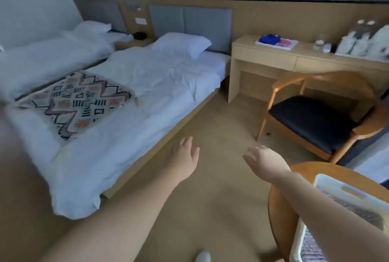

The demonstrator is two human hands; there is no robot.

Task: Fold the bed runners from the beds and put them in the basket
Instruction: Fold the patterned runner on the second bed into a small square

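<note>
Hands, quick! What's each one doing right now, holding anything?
Left hand: open, fingers spread, holding nothing, out over the floor beside the bed.
Right hand: open, empty too, near the round table.

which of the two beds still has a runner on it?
The nearer bed: the patterned runner lies across its foot end. The far bed by the wall shows only white bedding.

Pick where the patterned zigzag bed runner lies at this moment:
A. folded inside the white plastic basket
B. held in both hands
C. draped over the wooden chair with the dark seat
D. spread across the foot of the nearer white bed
D: the patterned zigzag bed runner lies flat across the foot of the nearer white bed, while the left hand and right hand hang open and empty over the floor.
</note>
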